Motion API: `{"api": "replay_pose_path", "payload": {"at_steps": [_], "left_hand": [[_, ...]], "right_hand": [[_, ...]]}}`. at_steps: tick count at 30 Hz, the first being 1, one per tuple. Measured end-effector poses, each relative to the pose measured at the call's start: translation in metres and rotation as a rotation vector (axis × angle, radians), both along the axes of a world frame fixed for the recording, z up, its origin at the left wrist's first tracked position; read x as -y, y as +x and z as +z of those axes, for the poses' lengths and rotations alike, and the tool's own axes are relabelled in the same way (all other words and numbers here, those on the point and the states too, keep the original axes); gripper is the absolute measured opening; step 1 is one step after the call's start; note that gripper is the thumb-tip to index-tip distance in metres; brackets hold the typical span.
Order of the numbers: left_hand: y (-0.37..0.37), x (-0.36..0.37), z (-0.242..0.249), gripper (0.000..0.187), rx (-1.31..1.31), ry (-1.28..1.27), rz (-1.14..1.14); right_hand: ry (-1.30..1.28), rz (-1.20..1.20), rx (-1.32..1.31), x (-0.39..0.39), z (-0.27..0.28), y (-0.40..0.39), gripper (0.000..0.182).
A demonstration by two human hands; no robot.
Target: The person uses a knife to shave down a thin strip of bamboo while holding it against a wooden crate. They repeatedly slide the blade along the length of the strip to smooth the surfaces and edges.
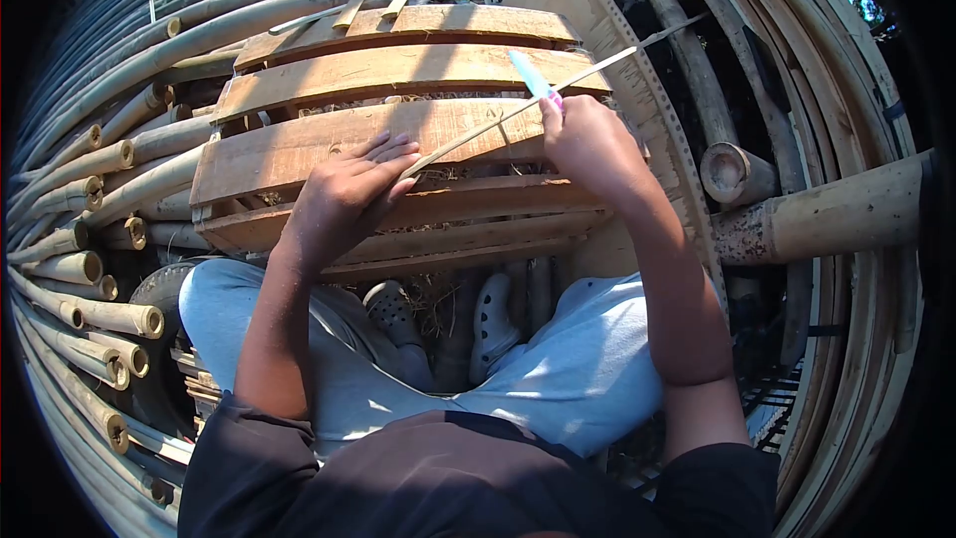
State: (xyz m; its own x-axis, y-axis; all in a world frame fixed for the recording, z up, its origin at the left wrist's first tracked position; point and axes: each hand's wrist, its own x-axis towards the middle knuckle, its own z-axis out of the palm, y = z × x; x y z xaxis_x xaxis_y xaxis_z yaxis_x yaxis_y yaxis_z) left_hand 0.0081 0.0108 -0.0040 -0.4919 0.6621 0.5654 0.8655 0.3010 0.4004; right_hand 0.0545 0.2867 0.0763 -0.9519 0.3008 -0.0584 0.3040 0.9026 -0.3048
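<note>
Left fingers (388, 152) slightly spread, the thumb closing on a pale strip (476, 134); right fingers (552, 120) curled round a knife (530, 76).
The left grip holds the strip's lower end near the middle of the slatted surface's (269, 149) near edge, likely to steady it; the strip slants past the right edge, thin, narrow and straight, bamboo or wood by its look; the knife's pale-blue blade crosses it, angled toward the far edge; whether the right fingers also pinch the strip, I cannot tell; the planks are rough and sunlit; a tooth-edged board (652, 130) stands along the right edge; round bamboo poles (149, 144) lie stacked beyond the left.
</note>
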Motion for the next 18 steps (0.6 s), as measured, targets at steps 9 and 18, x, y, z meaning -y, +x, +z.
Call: {"api": "replay_pose_path", "payload": {"at_steps": [9, 18], "left_hand": [[0.001, 0.002, 0.002, 0.028, 0.064, -0.006, -0.001], [0.001, 0.001, 0.001, 0.027, 0.006, -0.01, -0.004]], "right_hand": [[-0.195, 0.004, 0.064, -0.002, 0.023, 0.007, 0.047], [-0.139, -0.046, 0.033, -0.012, 0.011, 0.001, 0.047]]}}
